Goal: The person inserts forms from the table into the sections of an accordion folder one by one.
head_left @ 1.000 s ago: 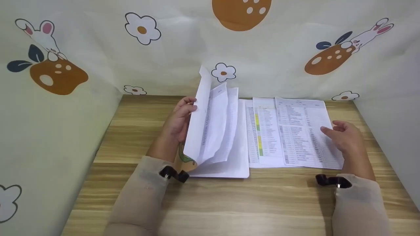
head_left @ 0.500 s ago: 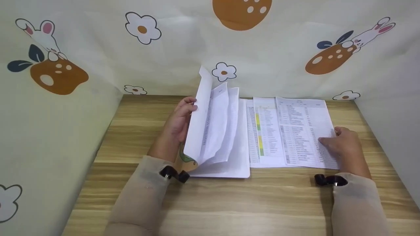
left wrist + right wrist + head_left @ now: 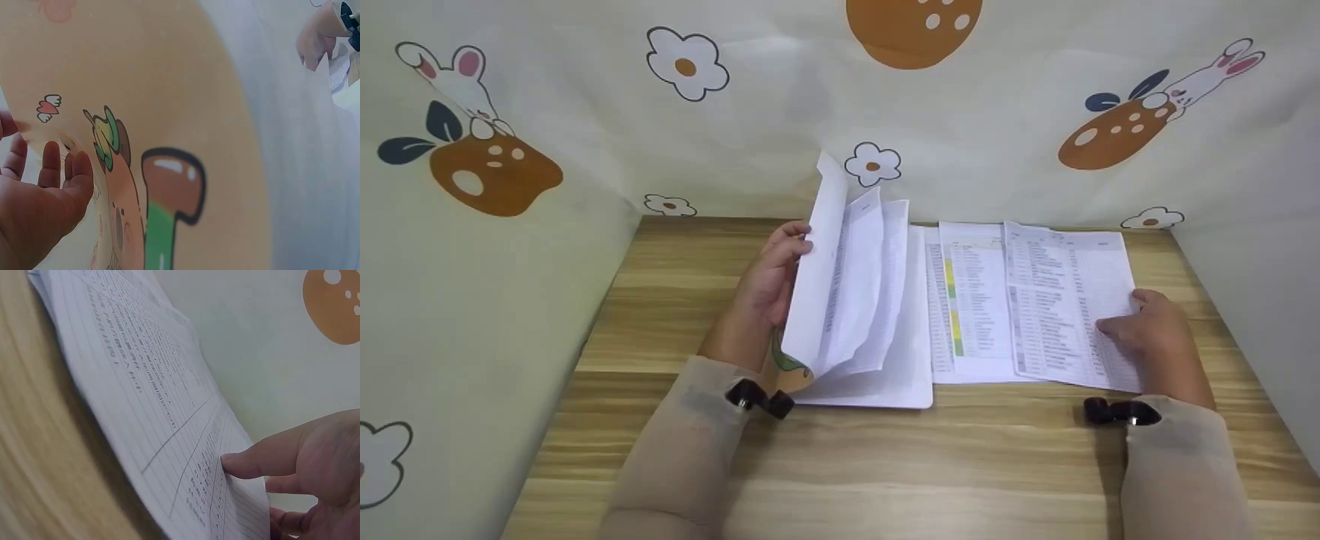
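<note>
Left of the printed sheets [image 3: 982, 300] on the table [image 3: 915, 472], the left hand [image 3: 769, 277] is gripping the cover [image 3: 815, 281] of the folder [image 3: 911, 386], apparently propping it open; the right hand [image 3: 1161, 334] is pinching the top sheet [image 3: 1057, 307] by its right edge, likely for control.

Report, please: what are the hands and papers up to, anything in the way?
Left fingers hold the booklet's raised cover. Right fingers pinch the top printed sheet by its edge. It overlaps a color-marked page; no blockage seen.
</note>
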The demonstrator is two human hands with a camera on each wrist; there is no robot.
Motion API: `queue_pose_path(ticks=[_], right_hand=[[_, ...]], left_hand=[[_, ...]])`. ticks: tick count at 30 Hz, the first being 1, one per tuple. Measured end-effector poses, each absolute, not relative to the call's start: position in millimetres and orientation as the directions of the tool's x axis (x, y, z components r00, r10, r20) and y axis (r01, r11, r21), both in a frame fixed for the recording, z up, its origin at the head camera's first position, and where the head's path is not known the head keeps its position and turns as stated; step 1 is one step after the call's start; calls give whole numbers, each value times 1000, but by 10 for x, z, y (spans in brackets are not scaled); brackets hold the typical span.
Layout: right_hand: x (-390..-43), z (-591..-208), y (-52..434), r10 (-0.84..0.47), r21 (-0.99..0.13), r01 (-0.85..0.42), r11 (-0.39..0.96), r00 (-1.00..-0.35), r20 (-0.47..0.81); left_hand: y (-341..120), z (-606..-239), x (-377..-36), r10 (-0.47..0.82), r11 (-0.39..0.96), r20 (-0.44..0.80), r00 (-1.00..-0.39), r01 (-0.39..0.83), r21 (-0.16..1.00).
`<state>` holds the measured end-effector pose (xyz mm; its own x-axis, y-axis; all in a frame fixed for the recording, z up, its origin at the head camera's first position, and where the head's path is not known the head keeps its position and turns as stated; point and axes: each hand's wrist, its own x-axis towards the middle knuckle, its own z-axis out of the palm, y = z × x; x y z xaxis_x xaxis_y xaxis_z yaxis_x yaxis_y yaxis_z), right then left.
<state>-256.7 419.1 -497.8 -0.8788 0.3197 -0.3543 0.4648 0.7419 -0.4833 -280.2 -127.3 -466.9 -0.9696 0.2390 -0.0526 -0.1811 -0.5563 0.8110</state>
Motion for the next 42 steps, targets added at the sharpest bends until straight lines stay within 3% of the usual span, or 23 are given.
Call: queue_pose_path(ticks=[11,18,29,37,42], right_hand=[[-2547,-4996,4238,313,-582,479,657,-876,-367],[-2510,-5020,4258,386,-542,494,680,-869,-308],[-2495,-4992,4273,452,-568,508,648,-856,-251],[-2486,-4949,4347,463,-547,543,637,-837,-292],[-2492,-4957,4409,438,-634,579,514,-812,-386]], left_hand=[[-1257,-4662,-2805,226,-570,-44,-973,-169,804],[-1254,-4654,-2807,234,-570,-49,-971,-178,802],[-1261,-4670,-2816,235,-583,-40,-971,-173,794],[-1260,-4667,-2816,238,-581,-39,-970,-174,795],[-1255,-4668,-2813,242,-574,-32,-970,-170,801]])
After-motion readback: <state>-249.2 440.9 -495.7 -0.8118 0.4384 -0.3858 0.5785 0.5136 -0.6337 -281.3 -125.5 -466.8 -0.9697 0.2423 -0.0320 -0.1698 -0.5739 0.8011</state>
